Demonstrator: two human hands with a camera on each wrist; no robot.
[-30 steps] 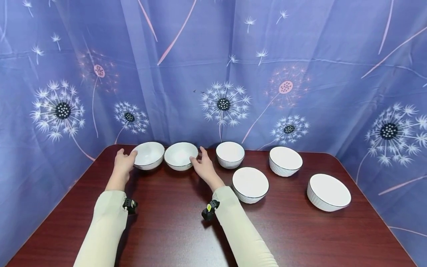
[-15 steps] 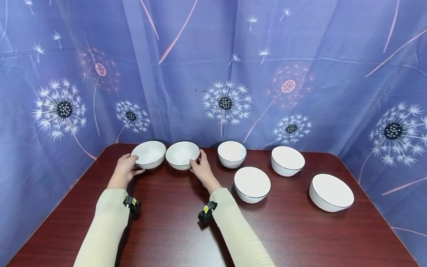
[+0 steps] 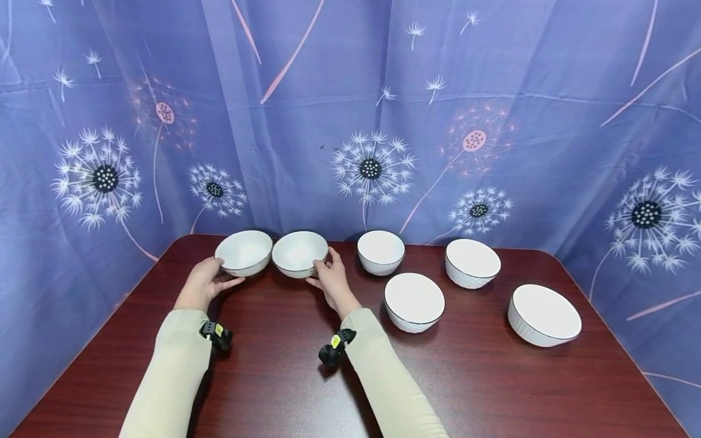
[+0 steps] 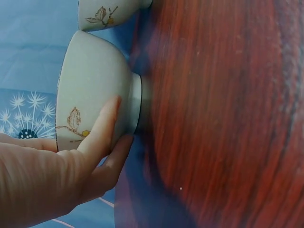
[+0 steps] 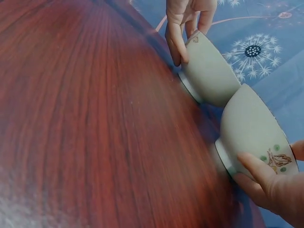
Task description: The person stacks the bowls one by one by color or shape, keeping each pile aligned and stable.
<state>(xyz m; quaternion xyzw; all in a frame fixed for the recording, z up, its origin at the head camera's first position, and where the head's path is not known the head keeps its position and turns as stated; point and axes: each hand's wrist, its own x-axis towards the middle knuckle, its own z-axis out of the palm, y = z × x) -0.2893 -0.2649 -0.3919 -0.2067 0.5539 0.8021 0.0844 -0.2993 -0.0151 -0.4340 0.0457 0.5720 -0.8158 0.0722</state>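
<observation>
Two white bowls with dark rims stand side by side at the table's far left, touching or nearly so. My left hand [image 3: 204, 283] grips the left bowl [image 3: 244, 252] at its left side, fingers against its wall and near its foot. That bowl [image 4: 95, 85] shows a brown leaf and yellow bud print in the left wrist view. On the right side of the other bowl [image 3: 299, 253], my right hand [image 3: 333, 282] grips wall and rim. A leaf print with green dots marks this bowl [image 5: 251, 128] in the right wrist view. Whether either foot is off the table cannot be told.
Right of my hands stand several white ribbed or textured bowls: a small one [image 3: 381, 252], one nearer me [image 3: 414, 304], one at the back right [image 3: 472, 264] and one at far right [image 3: 542, 316]. A blue dandelion curtain [image 3: 306, 121] hangs behind the dark red table [image 3: 274, 365].
My left hand has turned and lowered, its fingers now against the left bowl's lower wall. My right hand has closed in on the right bowl's side. The bowls stay nearly in place.
</observation>
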